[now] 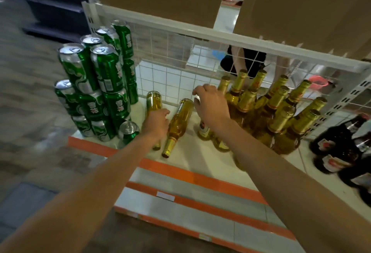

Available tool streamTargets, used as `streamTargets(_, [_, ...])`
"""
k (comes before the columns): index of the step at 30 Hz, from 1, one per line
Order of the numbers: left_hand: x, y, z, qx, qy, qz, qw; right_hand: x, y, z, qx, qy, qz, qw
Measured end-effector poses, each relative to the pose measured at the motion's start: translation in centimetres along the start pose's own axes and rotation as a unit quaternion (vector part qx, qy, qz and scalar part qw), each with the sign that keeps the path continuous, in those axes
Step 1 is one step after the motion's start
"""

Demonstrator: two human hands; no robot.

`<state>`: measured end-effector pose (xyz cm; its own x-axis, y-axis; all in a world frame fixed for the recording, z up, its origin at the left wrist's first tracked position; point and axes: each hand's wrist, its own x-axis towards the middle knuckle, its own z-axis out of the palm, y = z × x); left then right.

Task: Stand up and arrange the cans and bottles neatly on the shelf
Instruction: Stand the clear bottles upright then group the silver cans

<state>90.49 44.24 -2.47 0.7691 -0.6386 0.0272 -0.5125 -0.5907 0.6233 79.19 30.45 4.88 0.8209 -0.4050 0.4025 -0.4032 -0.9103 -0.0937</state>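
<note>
Orange-edged shelf (200, 164) crosses the lower centre. Dark bottles (341, 148) stand at the right edge. At centre, the left hand (156, 124) wraps its fingers round a lying bottle (153, 100), just right of a lone can (129, 132). A 2nd bottle (178, 124) lies beside it, neck toward the camera. The right hand (210, 104) curls over the top of an upright bottle (203, 130). Right of it stands a bottle cluster (281, 112). Stacked cans (96, 84) fill the left. Mesh (170, 68) backs the shelf.
</note>
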Motion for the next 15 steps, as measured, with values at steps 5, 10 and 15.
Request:
streamTargets(5, [3.5, -1.9, -1.8, 0.12, -0.057, 0.034, 0.991, -1.8, -1.7, 7.1, 0.217, -0.188, 0.304, 0.909])
streamTargets(10, [8.4, -1.1, -1.4, 0.2, -0.098, 0.106, 0.969, -1.7, -4.6, 13.2, 0.389, -0.21, 0.465, 0.767])
streamTargets(15, [11.5, -0.4, 0.5, 0.25, -0.154, 0.184, 0.938, -0.2, -5.1, 15.9, 0.375, -0.196, 0.509, 0.749])
